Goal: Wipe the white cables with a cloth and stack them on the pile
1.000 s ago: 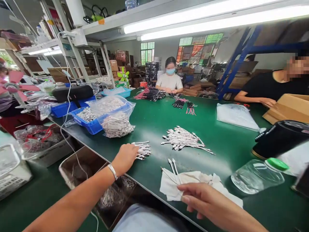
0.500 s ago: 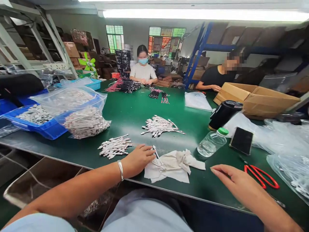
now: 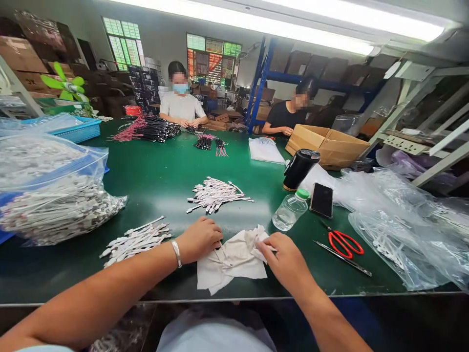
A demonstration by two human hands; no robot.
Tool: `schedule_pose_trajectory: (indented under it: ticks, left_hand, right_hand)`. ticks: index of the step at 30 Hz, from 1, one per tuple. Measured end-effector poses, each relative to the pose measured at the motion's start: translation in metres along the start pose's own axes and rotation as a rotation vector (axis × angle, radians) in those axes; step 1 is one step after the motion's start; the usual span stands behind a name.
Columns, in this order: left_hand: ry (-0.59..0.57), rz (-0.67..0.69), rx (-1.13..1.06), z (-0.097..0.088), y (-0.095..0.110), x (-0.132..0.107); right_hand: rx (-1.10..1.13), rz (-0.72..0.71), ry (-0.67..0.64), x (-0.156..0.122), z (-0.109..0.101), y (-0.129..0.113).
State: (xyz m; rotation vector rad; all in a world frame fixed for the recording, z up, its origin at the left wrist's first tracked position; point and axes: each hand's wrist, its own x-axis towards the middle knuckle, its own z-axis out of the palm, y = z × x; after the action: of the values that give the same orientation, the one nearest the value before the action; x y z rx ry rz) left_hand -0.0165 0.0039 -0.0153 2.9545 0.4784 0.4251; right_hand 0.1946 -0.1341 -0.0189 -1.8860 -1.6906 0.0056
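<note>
A crumpled white cloth (image 3: 238,254) lies near the table's front edge between my hands. My left hand (image 3: 201,240) is closed at its upper left side, fingers curled down over what looks like the end of a short white cable (image 3: 219,254); the fingertips hide most of it. At the opposite side, my right hand (image 3: 287,256) pinches the cloth's right end between thumb and fingers. A loose pile of short white cables (image 3: 137,239) lies to the left, partly behind my left forearm. Farther back is another pile of white cables (image 3: 218,194).
Right of the cloth are a green-capped bottle (image 3: 291,210), a phone (image 3: 321,200), a black tumbler (image 3: 301,169), red-handled scissors (image 3: 344,243) and tweezers (image 3: 344,259). Plastic bags of white parts (image 3: 399,249) cover the right side. A full bag of cables (image 3: 62,210) stands left. Two people sit across.
My right hand has come left to the cloth and taken hold of its right end. My left fingers have curled from a flatter pose. The camera view has turned right.
</note>
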Motion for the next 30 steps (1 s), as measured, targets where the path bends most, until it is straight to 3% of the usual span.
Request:
schedule_pose_trajectory:
  ticks: [3, 6, 8, 11, 13, 15, 18, 22, 26, 30]
  left_hand:
    - [-0.003, -0.023, -0.122, 0.004, -0.005, -0.005]
    - [0.027, -0.059, -0.223, 0.005, -0.013, -0.010]
    - [0.060, -0.092, -0.266, 0.002, -0.017, -0.012]
    - [0.130, -0.138, -0.332, -0.007, -0.016, -0.011]
    - [0.171, -0.156, -0.433, -0.017, -0.007, -0.008]
    - [0.157, -0.173, -0.596, -0.029, 0.008, -0.001]
    - [0.014, -0.219, -0.885, -0.045, 0.034, 0.015]
    - [-0.138, -0.271, -1.303, -0.053, 0.058, 0.035]
    - [-0.131, -0.364, -1.604, -0.051, 0.062, 0.042]
    - [-0.103, -0.323, -1.611, -0.052, 0.062, 0.043]
  right_hand:
    - [-0.046, -0.017, 0.047, 0.012, 0.027, -0.002]
    - [-0.036, -0.024, 0.039, 0.017, 0.035, 0.009]
    - [-0.013, -0.027, 0.053, 0.016, 0.028, 0.015]
    - [0.043, 0.005, 0.180, 0.010, 0.005, 0.016]
    - [0.166, 0.042, 0.300, 0.005, -0.013, 0.007]
    - [0.339, 0.141, 0.301, 0.002, -0.029, -0.007]
    - [0.623, 0.263, 0.180, 0.001, -0.043, -0.027]
    - [0.996, 0.307, -0.020, 0.003, -0.045, -0.037]
    - [1.337, 0.442, -0.132, 0.002, -0.046, -0.038]
    - [1.531, 0.486, -0.313, 0.001, -0.046, -0.034]
